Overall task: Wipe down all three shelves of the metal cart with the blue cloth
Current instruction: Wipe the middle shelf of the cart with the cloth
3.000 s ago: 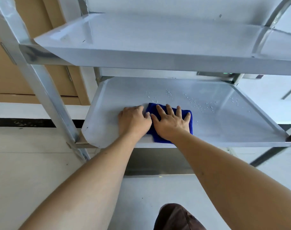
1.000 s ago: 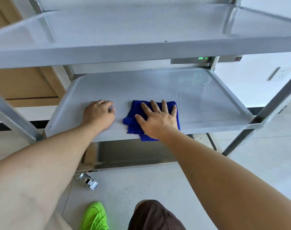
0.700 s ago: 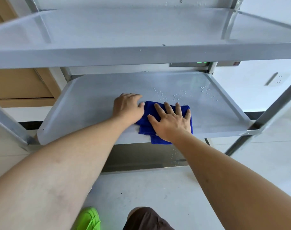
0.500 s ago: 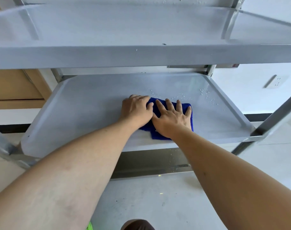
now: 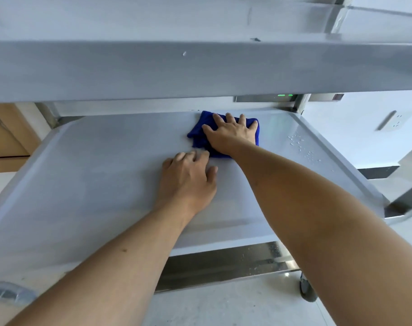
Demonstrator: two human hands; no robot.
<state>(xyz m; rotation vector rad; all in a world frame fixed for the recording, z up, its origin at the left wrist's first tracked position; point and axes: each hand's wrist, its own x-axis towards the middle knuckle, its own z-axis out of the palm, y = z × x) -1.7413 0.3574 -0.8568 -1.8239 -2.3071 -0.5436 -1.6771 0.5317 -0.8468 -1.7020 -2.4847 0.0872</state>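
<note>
Blue cloth (image 5: 198, 135) lies under flat right hand (image 5: 233, 135).

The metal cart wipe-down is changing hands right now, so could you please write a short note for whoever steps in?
Right hand: flat, fingers spread, pressing the blue cloth at the back of the middle shelf.
Left hand: rests on the bare shelf just in front of the cloth, holding nothing.
Done: none of the shelves can be called finished from this view.
Left: water droplets by the right rim; check the top shelf and bottom shelf.
</note>
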